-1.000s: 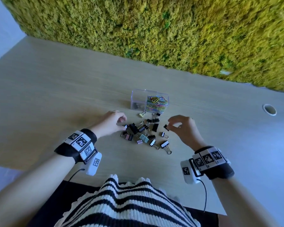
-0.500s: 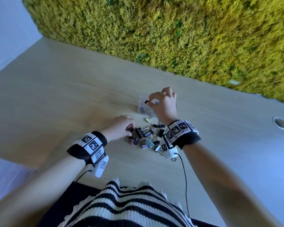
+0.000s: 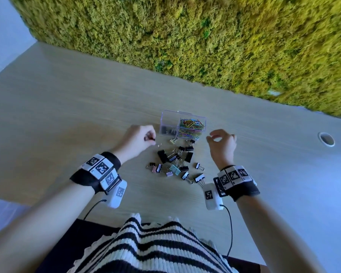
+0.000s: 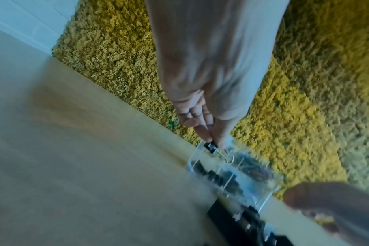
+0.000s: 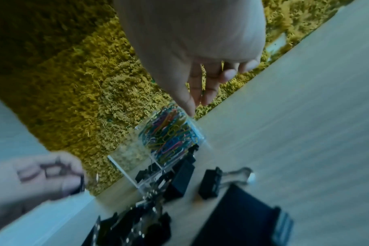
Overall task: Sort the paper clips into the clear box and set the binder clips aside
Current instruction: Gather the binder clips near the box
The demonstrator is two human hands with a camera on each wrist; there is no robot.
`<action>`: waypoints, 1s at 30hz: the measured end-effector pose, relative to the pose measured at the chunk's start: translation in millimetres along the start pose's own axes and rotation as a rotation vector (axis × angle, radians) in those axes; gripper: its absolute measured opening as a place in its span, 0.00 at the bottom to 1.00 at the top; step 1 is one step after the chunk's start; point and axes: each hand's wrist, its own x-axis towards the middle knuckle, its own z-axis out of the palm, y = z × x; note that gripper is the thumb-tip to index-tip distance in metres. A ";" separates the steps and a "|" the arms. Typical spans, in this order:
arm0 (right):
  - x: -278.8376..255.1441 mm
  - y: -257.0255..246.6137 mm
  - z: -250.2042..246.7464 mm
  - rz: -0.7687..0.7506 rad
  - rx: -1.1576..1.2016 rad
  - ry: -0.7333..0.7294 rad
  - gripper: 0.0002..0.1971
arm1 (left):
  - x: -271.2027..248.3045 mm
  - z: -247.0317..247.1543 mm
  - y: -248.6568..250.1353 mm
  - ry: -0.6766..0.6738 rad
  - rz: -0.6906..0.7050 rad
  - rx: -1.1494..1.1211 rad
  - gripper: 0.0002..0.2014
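A clear two-part box (image 3: 168,120) stands on the table; its right part holds coloured paper clips (image 3: 191,126), its left part a few black binder clips (image 3: 166,131). Several loose binder clips (image 3: 174,160), mostly black, lie in a pile in front of it. My left hand (image 3: 152,137) hovers just left of the box and pinches a small black binder clip (image 4: 210,147) between thumb and forefinger. My right hand (image 3: 212,137) hangs right of the box, fingers loosely curled, holding nothing. The right wrist view shows the same box (image 5: 169,141) below its relaxed fingers (image 5: 209,93).
A green moss wall (image 3: 205,36) rises right behind the wooden table (image 3: 77,115). A round cable hole (image 3: 326,138) sits at the far right. The table's front edge runs just before my striped top (image 3: 152,245).
My right hand carried a black binder clip over the box, let it go and drew back to the right, empty. My left hand lifted from the pile with a small clip.
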 end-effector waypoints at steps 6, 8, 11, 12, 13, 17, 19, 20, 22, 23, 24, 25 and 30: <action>-12.4 -6.3 18.5 0.072 -0.161 -0.244 0.16 | 38.1 -15.4 31.7 0.269 0.145 -0.119 0.05; -16.0 -10.6 24.0 0.076 -0.239 -0.279 0.22 | 49.4 -12.0 35.5 0.271 0.165 -0.100 0.05; -21.7 -16.6 30.9 0.052 -0.342 -0.292 0.25 | 59.3 -5.1 34.4 0.257 0.184 -0.042 0.10; -23.2 -18.2 31.8 0.042 -0.354 -0.287 0.24 | 60.3 -3.4 33.2 0.265 0.200 -0.010 0.14; -23.8 -19.2 31.9 0.033 -0.354 -0.286 0.22 | 60.4 -1.8 31.3 0.281 0.214 0.018 0.17; -24.3 -18.0 28.7 0.034 -0.320 -0.352 0.14 | 49.1 1.0 24.3 0.371 0.196 0.057 0.13; -26.8 -13.8 27.2 0.024 -0.300 -0.364 0.11 | 38.1 6.9 20.5 0.362 0.165 0.048 0.07; -28.9 -12.2 26.2 0.007 -0.298 -0.356 0.11 | 32.5 11.7 18.7 0.333 0.152 0.059 0.06; -33.7 -10.6 24.0 -0.041 -0.307 -0.353 0.09 | 22.3 22.3 17.5 0.239 0.119 0.095 0.05; -35.5 -10.4 23.2 -0.057 -0.305 -0.357 0.07 | 19.0 26.9 17.4 0.189 0.098 0.113 0.04; -36.5 -10.2 22.1 -0.058 -0.290 -0.358 0.05 | 16.8 30.4 18.1 0.147 0.088 0.135 0.04; -36.9 -9.3 20.5 -0.051 -0.256 -0.352 0.03 | 16.2 34.1 18.1 0.112 0.094 0.161 0.05; -29.2 -21.3 -3.1 -0.106 -0.022 -0.231 0.05 | 19.0 45.9 20.8 -0.060 0.135 0.299 0.17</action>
